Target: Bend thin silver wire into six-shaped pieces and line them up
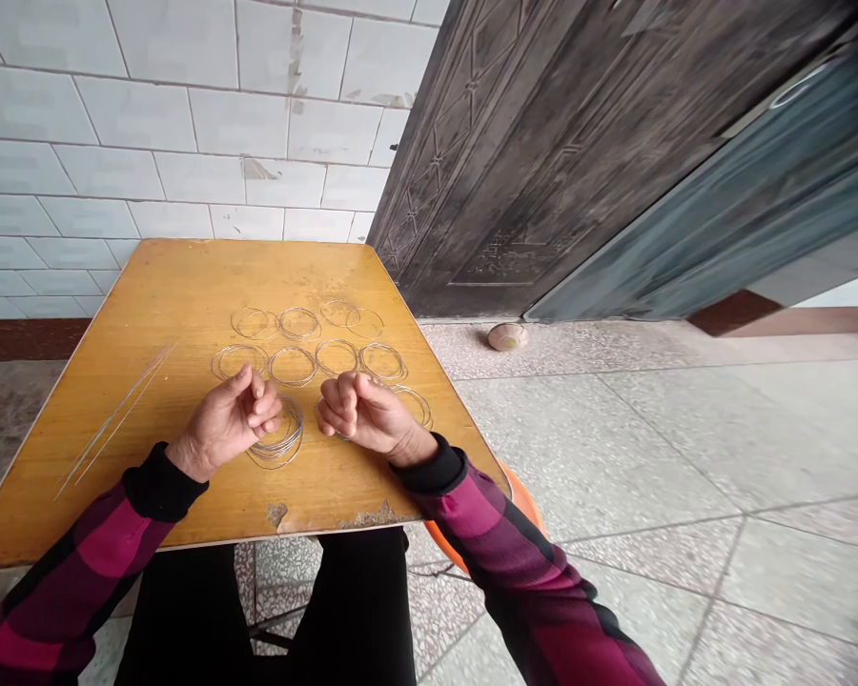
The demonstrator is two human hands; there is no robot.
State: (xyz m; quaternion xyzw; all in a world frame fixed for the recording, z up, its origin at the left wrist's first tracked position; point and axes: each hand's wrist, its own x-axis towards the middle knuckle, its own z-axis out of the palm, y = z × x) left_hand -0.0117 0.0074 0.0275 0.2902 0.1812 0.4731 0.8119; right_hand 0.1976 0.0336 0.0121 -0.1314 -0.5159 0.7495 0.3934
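Several thin wire rings (pixel 293 366) lie flat in two rough rows on the yellow wooden tabletop (pixel 186 286). My left hand (pixel 233 424) is curled, with its fingertips over the near edge of a thicker wire coil (pixel 281 441). My right hand (pixel 366 413) is also curled and rests beside that coil, its heel raised a little. Its fingers cover part of another wire ring (pixel 415 405). Neither hand shows anything held between its fingers. Several long straight wires (pixel 114 426) lie at the table's left side.
The worn table edge is chipped near my body. White tiles (pixel 186 124) cover the wall behind it, and a dark embossed door (pixel 543 162) stands to the right. An orange stool rim (pixel 521 505) shows beside the table. A small round object (pixel 507 336) sits on the speckled floor (pixel 686 448).
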